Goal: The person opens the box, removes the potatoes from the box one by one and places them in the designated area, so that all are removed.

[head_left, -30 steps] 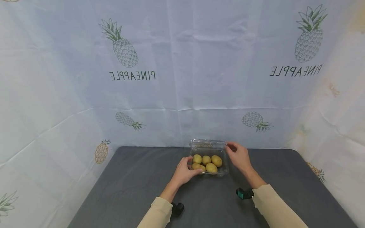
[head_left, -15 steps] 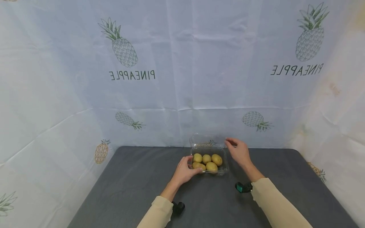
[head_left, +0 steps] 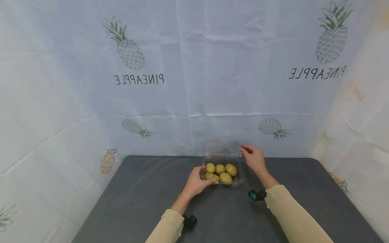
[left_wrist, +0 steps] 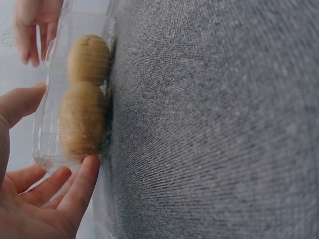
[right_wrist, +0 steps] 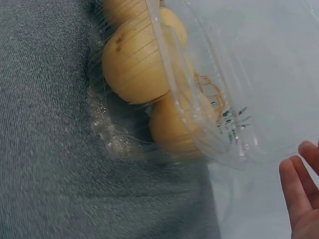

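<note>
A clear plastic clamshell container [head_left: 238, 185] sits near the table's far edge with several yellow potatoes [head_left: 225, 178] inside. Its hinged lid [head_left: 222, 146] stands raised at the back against the curtain. My left hand [head_left: 195, 182] grips the container's near left corner, thumb on the front rim and fingers at the left end; the left wrist view shows this hand [left_wrist: 47, 199] close up. At the lid's right edge, my right hand [head_left: 254, 160] pinches with thumb and fingertips. In the right wrist view the right hand [right_wrist: 304, 194] is partly cut off by the frame.
The container stands on a dark grey table [head_left: 146, 195]. Behind it hangs a pale curtain [head_left: 194, 84] printed with pineapples, which also closes in both sides. Dark wrist cameras [head_left: 257, 194] sit below both wrists, next to the beige sleeves [head_left: 291, 209].
The lid has swung further up and back, from a low tilt to nearly upright. My right hand has risen slightly with it. The left hand, container and potatoes stay in place.
</note>
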### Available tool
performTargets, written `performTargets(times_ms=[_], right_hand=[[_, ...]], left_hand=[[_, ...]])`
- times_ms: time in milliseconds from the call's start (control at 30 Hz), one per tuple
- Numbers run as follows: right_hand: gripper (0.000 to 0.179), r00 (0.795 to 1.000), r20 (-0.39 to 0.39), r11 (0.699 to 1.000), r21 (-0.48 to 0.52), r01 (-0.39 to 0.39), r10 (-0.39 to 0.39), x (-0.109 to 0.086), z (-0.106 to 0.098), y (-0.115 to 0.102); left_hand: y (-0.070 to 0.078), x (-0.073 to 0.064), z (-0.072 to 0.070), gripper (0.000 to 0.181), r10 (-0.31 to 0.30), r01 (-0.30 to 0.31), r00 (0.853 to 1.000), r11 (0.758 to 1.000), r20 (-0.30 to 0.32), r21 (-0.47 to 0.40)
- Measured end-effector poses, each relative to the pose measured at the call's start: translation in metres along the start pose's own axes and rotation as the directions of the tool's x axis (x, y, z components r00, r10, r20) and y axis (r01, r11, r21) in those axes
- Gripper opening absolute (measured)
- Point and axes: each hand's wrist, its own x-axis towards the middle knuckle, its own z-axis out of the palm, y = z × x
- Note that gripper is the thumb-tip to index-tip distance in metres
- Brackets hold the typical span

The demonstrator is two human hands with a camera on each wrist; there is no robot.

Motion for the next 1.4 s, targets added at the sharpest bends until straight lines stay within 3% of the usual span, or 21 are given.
performTargets(times_ms=[367,933,1200,1400], right_hand=[[0.036,0.998,-0.022,0.998,0.029,-0.064,0.064,0.001,0.007,0.010],[0.040,0.987,0.069,0.989,-0.016,-0.144,0.145,-0.007,0.009,0.022],[0.041,0.982,0.136,0.989,-0.076,-0.126,0.135,-0.004,0.001,0.016],[0.042,0.981,0.180,0.991,-0.122,-0.056,0.077,-0.007,-0.007,0.008]], left_hand=[[0.004,-0.005,-0.001,0.076,0.004,-0.004,1.000,1.000,0.007,0.003],[0.003,-0.006,0.004,0.075,0.020,-0.020,1.000,0.999,0.000,0.029],[0.003,-0.002,0.000,0.075,0.001,-0.001,1.000,1.000,0.010,0.010],[0.000,-0.001,0.000,0.075,-0.006,0.006,1.000,1.000,0.010,0.005]])
